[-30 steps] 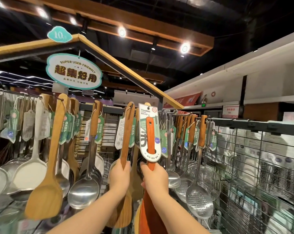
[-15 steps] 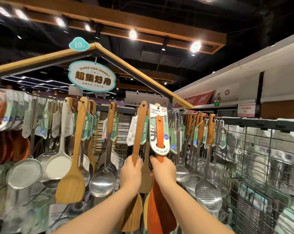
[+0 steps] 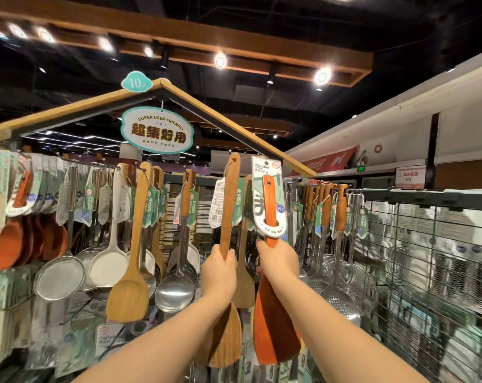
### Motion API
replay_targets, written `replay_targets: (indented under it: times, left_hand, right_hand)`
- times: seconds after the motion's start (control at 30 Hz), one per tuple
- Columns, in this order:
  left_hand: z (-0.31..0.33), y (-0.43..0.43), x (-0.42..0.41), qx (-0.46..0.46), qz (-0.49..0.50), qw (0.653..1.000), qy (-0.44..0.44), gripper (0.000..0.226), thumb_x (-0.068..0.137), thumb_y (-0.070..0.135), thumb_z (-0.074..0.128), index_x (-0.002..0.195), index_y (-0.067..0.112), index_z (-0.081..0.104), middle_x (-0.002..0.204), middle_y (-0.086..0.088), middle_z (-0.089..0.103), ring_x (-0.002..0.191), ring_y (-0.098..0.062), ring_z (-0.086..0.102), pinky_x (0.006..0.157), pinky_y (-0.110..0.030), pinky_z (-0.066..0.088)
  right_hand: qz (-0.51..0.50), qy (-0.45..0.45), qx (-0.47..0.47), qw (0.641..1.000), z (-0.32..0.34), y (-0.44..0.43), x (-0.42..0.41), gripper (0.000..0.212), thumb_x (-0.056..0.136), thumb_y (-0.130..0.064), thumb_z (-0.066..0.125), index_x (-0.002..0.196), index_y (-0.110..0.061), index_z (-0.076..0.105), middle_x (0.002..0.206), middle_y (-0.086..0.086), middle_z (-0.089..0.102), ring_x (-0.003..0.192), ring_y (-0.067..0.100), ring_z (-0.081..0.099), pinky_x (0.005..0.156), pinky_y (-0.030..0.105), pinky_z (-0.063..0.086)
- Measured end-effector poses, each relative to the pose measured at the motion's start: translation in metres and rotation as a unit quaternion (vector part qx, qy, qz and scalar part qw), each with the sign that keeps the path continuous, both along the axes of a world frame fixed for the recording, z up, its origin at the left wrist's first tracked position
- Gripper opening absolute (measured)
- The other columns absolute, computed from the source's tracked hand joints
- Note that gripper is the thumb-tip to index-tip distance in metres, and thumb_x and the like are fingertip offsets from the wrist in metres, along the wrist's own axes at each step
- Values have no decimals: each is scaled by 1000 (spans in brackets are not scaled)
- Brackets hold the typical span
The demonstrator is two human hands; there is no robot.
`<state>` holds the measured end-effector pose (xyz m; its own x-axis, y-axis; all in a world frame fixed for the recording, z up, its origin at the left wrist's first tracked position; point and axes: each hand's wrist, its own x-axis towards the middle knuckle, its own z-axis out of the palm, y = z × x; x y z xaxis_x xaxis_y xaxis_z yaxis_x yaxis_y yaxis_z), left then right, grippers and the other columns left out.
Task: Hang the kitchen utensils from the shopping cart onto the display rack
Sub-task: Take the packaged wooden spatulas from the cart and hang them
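My left hand (image 3: 219, 275) grips the handle of a light wooden spatula (image 3: 230, 194), held upright with its hole end at the top and a paper tag hanging beside it. My right hand (image 3: 279, 262) grips a reddish-brown wooden spatula (image 3: 270, 205) that carries a white "Wooden" card sleeve around its handle. Both blades point down past my forearms. The two spatulas stand in front of the display rack (image 3: 427, 196), between hanging rows. The shopping cart is out of view.
Hanging on the rack are wooden spatulas (image 3: 129, 283), steel ladles (image 3: 174, 293), mesh skimmers (image 3: 58, 277), reddish spoons (image 3: 9, 244) at left and wood-handled strainers (image 3: 342, 299) at right. A wire grid panel (image 3: 433, 272) runs right. An oval sign (image 3: 156, 134) hangs overhead.
The view has swung left, so the rack and both spatulas sit further right in frame. Both hands have lifted the spatulas slightly higher. Their grips are the same.
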<state>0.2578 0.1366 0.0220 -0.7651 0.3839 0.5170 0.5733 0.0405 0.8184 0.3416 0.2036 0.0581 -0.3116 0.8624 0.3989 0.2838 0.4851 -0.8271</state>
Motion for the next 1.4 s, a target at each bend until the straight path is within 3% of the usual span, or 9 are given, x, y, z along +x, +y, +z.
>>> replay_targets:
  times: [0.33, 0.47, 0.57, 0.7, 0.83, 1.03, 1.1, 1.3, 1.4]
  left_hand:
    - [-9, -19, 4, 0, 4, 1000, -10, 25, 98, 28, 41, 107, 9, 55, 94, -6, 60, 83, -22, 53, 69, -29, 37]
    - [-17, -35, 6, 13, -27, 999, -14, 23, 97, 29, 44, 108, 12, 56, 93, -6, 64, 85, -24, 62, 73, -33, 49]
    - [-27, -59, 11, 38, -89, 994, -56, 17, 95, 28, 49, 105, 16, 56, 72, -3, 60, 59, -16, 60, 59, -31, 53]
    - [-54, -121, 29, 50, -119, 988, -80, 4, 93, 16, 54, 89, 17, 54, 62, 1, 54, 49, -8, 54, 44, -16, 43]
    - [-91, -197, 43, 43, -51, 992, -109, 20, 91, 13, 57, 75, 23, 50, 54, 1, 53, 37, -1, 51, 42, -20, 43]
    - [-150, -323, 75, 27, 104, 980, -165, 20, 88, 18, 63, 74, 28, 52, 57, 1, 60, 42, 0, 56, 48, -20, 47]
    - [-169, -370, 91, 25, 151, 968, -199, 16, 87, 18, 64, 77, 26, 54, 56, 1, 59, 41, -1, 55, 48, -20, 46]
    - [-213, -529, 122, -14, 301, 929, -213, 18, 89, 18, 60, 75, 26, 54, 58, 3, 58, 50, -16, 55, 66, -40, 54]
    - [-223, -608, 128, -31, 345, 916, -204, 20, 91, 16, 57, 75, 26, 50, 54, 5, 52, 42, -4, 49, 53, -25, 47]
  right_hand:
    - [-8, 13, 8, 1000, -5, -18, 10, 25, 85, -41, 52, 75, -17, 54, 85, 8, 68, 80, 29, 66, 72, 36, 52]
    - [11, 28, -21, 999, -21, -35, 12, 26, 82, -41, 55, 76, -16, 59, 80, 7, 70, 76, 28, 67, 76, 41, 56]
    - [27, 44, -39, 998, -39, -59, 20, 20, 82, -35, 57, 70, -19, 58, 68, 3, 67, 71, 26, 67, 75, 41, 56]
    - [59, 60, -49, 995, -75, -103, 31, 23, 83, -25, 61, 62, -18, 54, 58, 1, 61, 61, 22, 65, 63, 31, 51]
    - [137, 79, -89, 983, -118, -163, 26, 30, 85, -25, 67, 61, -18, 51, 52, -1, 54, 35, 3, 55, 42, 17, 43]
    - [312, 5, -174, 934, -200, -285, 11, 34, 81, -31, 70, 56, -17, 52, 45, -3, 54, 38, 10, 55, 53, 35, 48]
    - [354, -29, -186, 916, -222, -329, 15, 34, 78, -39, 69, 55, -18, 56, 43, -1, 56, 48, 21, 62, 61, 43, 52]
    - [472, -103, -153, 862, -263, -476, 33, 34, 80, -47, 65, 60, -22, 54, 58, 0, 61, 64, 27, 65, 68, 44, 53]
    - [522, -146, -126, 831, -278, -553, 40, 38, 84, -41, 64, 57, -19, 51, 58, 2, 59, 68, 30, 64, 70, 45, 51]
